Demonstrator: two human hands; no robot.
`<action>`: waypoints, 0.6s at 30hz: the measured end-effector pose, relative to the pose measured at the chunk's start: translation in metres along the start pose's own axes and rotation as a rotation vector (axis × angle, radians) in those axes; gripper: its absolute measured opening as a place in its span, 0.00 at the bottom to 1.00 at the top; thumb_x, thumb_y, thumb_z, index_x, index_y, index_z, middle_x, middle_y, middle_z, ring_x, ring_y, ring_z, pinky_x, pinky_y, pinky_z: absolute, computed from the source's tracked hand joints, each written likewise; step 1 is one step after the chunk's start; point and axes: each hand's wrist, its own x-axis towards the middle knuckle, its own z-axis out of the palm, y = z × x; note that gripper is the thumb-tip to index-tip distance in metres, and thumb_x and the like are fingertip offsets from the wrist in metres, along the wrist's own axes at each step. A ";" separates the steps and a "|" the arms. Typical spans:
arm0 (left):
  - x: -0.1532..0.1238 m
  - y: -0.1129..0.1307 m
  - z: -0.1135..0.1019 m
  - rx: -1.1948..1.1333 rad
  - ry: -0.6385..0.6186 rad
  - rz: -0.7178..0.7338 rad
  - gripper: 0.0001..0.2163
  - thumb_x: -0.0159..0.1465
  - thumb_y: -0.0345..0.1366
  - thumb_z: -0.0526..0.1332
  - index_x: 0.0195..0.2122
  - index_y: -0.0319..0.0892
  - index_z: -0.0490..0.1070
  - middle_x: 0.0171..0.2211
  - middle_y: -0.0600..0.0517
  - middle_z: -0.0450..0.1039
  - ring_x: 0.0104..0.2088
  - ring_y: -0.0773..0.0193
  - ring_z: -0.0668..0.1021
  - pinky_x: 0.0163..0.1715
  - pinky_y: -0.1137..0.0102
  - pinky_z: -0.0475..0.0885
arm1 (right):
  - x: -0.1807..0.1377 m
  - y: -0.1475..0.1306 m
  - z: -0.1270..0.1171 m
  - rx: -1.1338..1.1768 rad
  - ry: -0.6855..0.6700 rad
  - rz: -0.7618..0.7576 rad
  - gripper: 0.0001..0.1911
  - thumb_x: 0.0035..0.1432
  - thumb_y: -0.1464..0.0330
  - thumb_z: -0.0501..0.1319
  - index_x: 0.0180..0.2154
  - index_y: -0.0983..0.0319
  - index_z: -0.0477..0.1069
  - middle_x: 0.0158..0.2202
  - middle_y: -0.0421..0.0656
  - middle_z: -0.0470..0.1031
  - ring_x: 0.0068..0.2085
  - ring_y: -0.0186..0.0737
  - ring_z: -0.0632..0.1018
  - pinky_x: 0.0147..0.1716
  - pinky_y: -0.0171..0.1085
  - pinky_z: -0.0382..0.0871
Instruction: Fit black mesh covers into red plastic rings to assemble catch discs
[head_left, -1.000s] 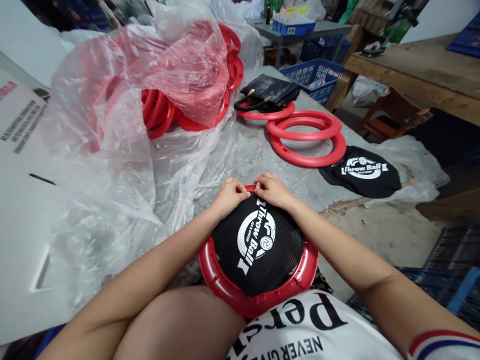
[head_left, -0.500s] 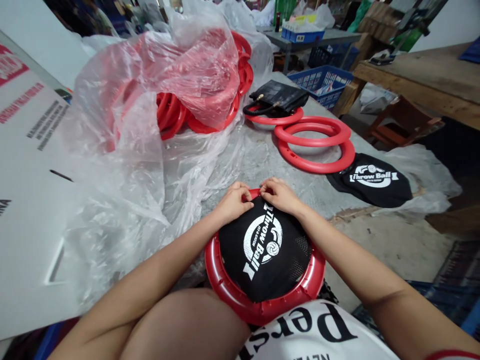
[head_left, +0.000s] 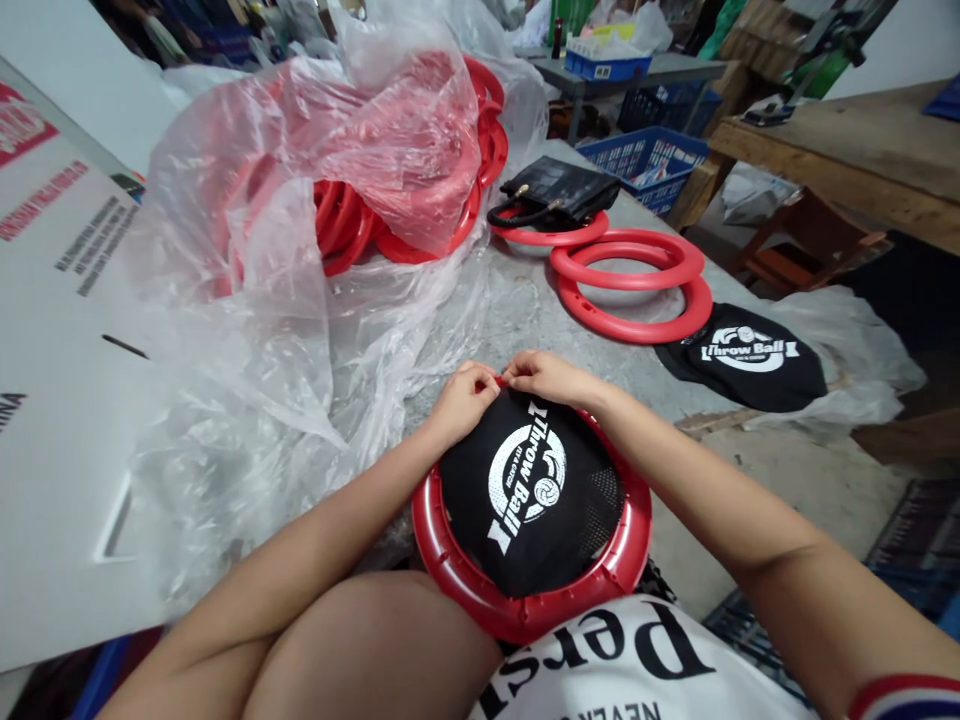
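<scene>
A red plastic ring (head_left: 517, 612) leans against my lap, tilted towards the table edge. Across its opening lies a black mesh fabric cover (head_left: 469, 505) printed with a white "Throw Ball" logo. At the ring's far rim, the fingertips of my left hand (head_left: 465, 402) are closed on the cover's edge. My right hand (head_left: 553, 380) pinches the same edge just beside it, the two hands nearly touching. A little red rim shows between the fingertips. The fabric sags loosely near the right side of the ring, where mesh holes are visible.
Bagged red rings (head_left: 345, 225) under clear plastic (head_left: 277, 350) stand at the back left. Loose red rings (head_left: 637, 325), a black handbag (head_left: 562, 190) and another black cover (head_left: 750, 375) lie at right. A white printed carton (head_left: 60, 450) borders the left; a blue crate (head_left: 652, 165) stands beyond.
My right hand has shifted left along the far rim, closer to my left hand. My left fingers have moved slightly and stay on the edge. The ring has hardly moved.
</scene>
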 end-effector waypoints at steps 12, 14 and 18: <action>0.001 0.002 0.001 0.056 0.011 -0.001 0.08 0.59 0.26 0.60 0.25 0.43 0.68 0.42 0.50 0.75 0.48 0.62 0.76 0.56 0.65 0.69 | 0.006 0.010 0.020 0.009 0.135 -0.004 0.11 0.57 0.73 0.62 0.23 0.62 0.67 0.36 0.42 0.77 0.43 0.38 0.75 0.46 0.34 0.67; 0.001 0.003 0.001 0.066 0.014 -0.005 0.08 0.59 0.26 0.60 0.25 0.43 0.69 0.42 0.50 0.75 0.47 0.61 0.77 0.56 0.65 0.69 | 0.006 0.012 0.021 0.004 0.144 -0.009 0.11 0.57 0.73 0.62 0.23 0.62 0.67 0.37 0.42 0.77 0.44 0.39 0.76 0.48 0.35 0.67; 0.000 0.003 0.001 0.088 0.026 -0.016 0.07 0.59 0.26 0.60 0.25 0.43 0.68 0.43 0.49 0.75 0.47 0.61 0.77 0.56 0.65 0.69 | 0.006 0.011 0.022 -0.036 0.163 0.011 0.10 0.57 0.74 0.62 0.24 0.61 0.68 0.40 0.43 0.78 0.44 0.39 0.76 0.49 0.37 0.67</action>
